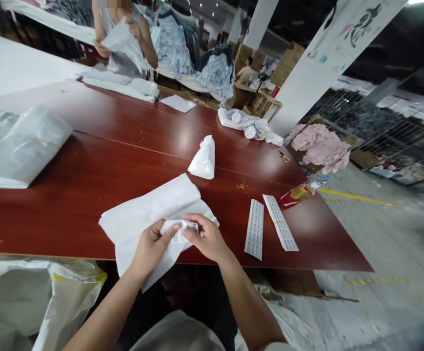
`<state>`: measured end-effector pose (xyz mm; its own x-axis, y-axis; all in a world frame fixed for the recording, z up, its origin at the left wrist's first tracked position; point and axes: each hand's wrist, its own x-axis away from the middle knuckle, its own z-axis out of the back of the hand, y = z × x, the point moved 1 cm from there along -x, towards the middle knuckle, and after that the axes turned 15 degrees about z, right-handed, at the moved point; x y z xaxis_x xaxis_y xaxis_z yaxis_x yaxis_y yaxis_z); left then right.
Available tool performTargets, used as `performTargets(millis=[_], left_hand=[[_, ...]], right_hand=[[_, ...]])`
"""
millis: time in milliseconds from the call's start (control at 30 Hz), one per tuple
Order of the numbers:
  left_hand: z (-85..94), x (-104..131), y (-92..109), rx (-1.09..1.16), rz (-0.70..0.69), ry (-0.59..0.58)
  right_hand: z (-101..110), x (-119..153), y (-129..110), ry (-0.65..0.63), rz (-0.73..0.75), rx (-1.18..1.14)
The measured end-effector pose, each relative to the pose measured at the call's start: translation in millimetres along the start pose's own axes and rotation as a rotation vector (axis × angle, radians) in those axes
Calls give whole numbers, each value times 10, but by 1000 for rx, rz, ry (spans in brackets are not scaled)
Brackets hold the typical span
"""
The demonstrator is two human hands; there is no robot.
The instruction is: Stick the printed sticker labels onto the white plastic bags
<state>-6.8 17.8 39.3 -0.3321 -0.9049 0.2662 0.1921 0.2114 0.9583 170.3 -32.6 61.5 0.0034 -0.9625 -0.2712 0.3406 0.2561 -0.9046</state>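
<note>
A white sheet-like plastic bag (153, 207) lies at the table's near edge, its lower part hanging over. My left hand (156, 243) is closed on a bunched part of it, thumb on top. My right hand (204, 236) pinches the same part from the other side, near a small printed patch (180, 235) with dark marks. Whether that patch is a label or print on the plastic I cannot tell. Right of my hands lie two label sheets (254, 229) with rows of dark print. Beyond the bag stands a bunched white plastic bundle (203, 158).
On the red-brown table (98, 161) are folded clear plastic bags (21, 146), rubber bands (240, 186), scissors (284, 157), a bottle (317, 182) beside a red and yellow packet (297, 195), and wrapped rolls (250, 126). Across it, another person (124, 44) holds a white sheet.
</note>
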Motion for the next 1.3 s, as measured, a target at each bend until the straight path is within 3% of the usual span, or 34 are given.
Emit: performTargets(millis=[100, 233, 300, 500, 600, 700, 767, 867, 967, 1100, 1300], left_hand=[[45, 77, 1, -51, 13, 123], [97, 140, 7, -56, 5, -20], [106, 150, -4, -64, 9, -33], [48, 144, -92, -183, 2, 166], [-42, 113, -129, -341, -211, 115], [-191, 74, -190, -539, -573, -56], [-283, 52, -251, -637, -699, -65], [-358, 38, -323, -696, -731, -12], [-362, 48, -336, -716, -725, -21], [-332, 63, -309, -686, -692, -31], [-319, 49, -313, -656, -655, 12]], right_hand=[[-13, 75, 9, -6, -22, -27], [-29, 136, 74, 25, -30, -51], [-45, 145, 83, 46, -6, 2], [-66, 272, -66, 157, 339, 327], [126, 361, -98, 359, 290, 276], [435, 356, -15, 695, 103, 148], [576, 304, 97, 796, -26, 78], [573, 221, 292, 740, -168, 30], [400, 187, 432, 609, -223, 97], [245, 218, 460, 496, -188, 364], [265, 179, 308, 328, -67, 659]])
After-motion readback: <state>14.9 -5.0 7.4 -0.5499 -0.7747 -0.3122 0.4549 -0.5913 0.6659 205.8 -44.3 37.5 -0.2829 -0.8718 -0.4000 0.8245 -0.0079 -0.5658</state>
